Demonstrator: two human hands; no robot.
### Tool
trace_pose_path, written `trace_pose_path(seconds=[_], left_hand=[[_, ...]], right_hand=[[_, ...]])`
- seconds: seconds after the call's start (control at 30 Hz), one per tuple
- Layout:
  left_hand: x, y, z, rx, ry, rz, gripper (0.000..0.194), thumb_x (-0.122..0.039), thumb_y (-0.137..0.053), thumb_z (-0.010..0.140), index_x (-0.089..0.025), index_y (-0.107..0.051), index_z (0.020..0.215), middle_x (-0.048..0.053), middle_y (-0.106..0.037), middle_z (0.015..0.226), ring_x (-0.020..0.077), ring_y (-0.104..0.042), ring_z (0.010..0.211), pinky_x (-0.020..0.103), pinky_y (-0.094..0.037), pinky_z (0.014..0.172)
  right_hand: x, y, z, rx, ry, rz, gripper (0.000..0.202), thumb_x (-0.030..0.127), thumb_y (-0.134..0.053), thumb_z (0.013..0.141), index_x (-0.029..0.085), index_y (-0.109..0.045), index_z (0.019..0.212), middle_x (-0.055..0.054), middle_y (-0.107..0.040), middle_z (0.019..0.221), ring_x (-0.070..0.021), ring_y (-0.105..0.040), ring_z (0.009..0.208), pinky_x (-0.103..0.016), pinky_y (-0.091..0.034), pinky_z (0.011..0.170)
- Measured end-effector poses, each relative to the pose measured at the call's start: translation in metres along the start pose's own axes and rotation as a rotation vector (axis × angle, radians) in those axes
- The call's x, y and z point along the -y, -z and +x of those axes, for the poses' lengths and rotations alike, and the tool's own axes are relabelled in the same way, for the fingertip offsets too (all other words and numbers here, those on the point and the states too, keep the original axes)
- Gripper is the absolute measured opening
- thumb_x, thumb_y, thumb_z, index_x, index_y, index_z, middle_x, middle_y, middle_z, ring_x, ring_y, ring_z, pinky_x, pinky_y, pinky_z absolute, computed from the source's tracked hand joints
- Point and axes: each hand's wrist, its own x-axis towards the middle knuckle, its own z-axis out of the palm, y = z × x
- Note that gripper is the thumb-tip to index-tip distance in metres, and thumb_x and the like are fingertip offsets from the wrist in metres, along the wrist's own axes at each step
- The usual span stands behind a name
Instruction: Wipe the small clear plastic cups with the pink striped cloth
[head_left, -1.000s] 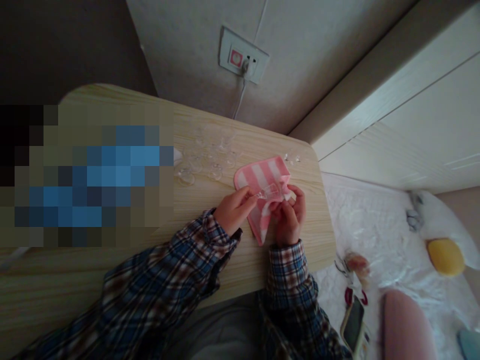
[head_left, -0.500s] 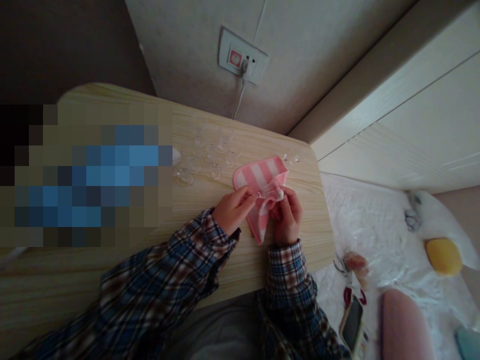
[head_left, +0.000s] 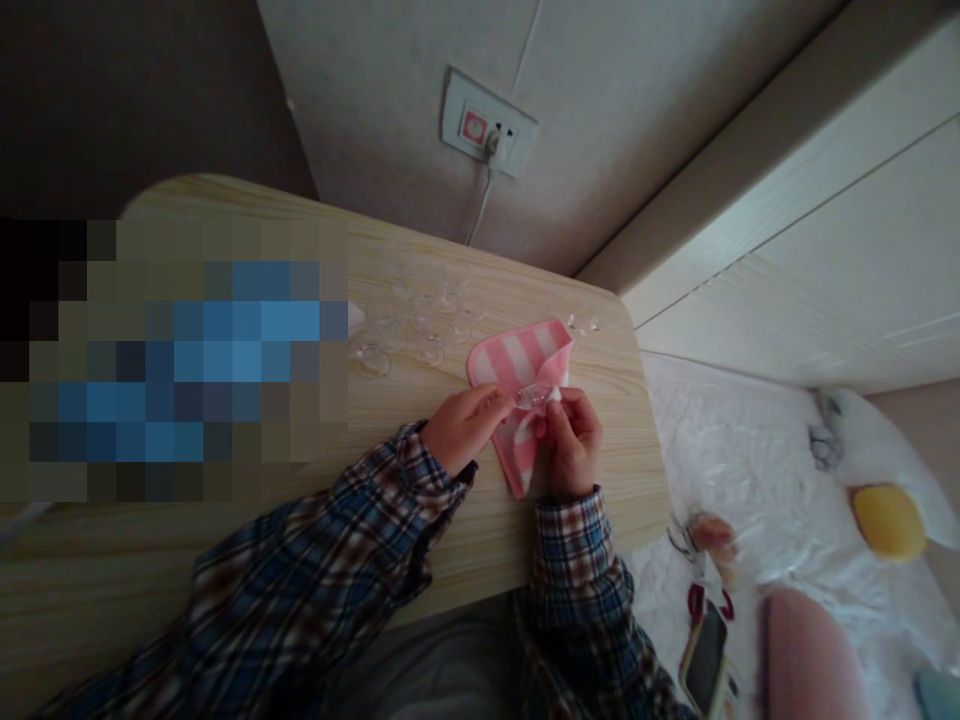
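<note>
My left hand pinches the end of a small clear piece, perhaps plastic or glass, whose exact kind I cannot make out. My right hand grips a gathered fold of a pink-and-white striped cloth beside that piece. Part of the cloth lies flat on the tabletop, and its near end hangs as a pointed fold between my hands. The fingertips of my right hand are partly hidden by the cloth.
Several clear round pieces lie left of the cloth. Smaller clear bits sit near the wooden table's back right corner. A plugged socket is on the wall. Scissors and a phone lie right, below table level.
The cloth has opened away from the clear piece, which now shows more fully between my hands. My left fingers have straightened somewhat. The view has tilted slightly.
</note>
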Motion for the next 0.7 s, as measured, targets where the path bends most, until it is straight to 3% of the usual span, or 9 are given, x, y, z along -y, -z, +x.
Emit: trace_pose_path(seconds=[0.17,0.47,0.7], left_hand=[[0.002,0.002,0.002,0.039,0.052,-0.108,0.031,-0.041,-0.032,0.082,-0.018,-0.041,0.064,-0.008,-0.024,0.041,0.0059,-0.022,0.033,0.019,-0.017,0.034],[-0.012,0.000,-0.008,-0.106,-0.174,0.448,0.015,-0.031,-0.041,0.081,-0.019,-0.046,0.087,-0.004,-0.047,0.057,0.0106,-0.047,0.053,0.020,-0.030,0.049],[-0.016,0.002,-0.011,-0.144,-0.191,0.537,0.019,-0.032,-0.033,0.085,-0.019,-0.047,0.085,-0.001,-0.052,0.061,0.0126,-0.051,0.058,0.021,-0.034,0.056]], right_hand=[[0.000,-0.001,-0.001,0.020,0.010,-0.012,0.013,0.030,-0.053,0.076,0.018,-0.054,0.080,0.006,-0.048,0.050,-0.0060,-0.038,0.041,-0.018,-0.029,0.040],[0.000,0.000,-0.002,-0.027,0.020,-0.049,0.013,0.029,-0.053,0.077,0.016,-0.054,0.077,0.007,-0.044,0.051,-0.0060,-0.037,0.043,-0.018,-0.027,0.042],[-0.002,-0.001,-0.004,-0.016,-0.021,-0.078,0.013,0.030,-0.054,0.077,0.018,-0.055,0.080,0.005,-0.048,0.054,-0.0074,-0.038,0.046,-0.019,-0.027,0.043]])
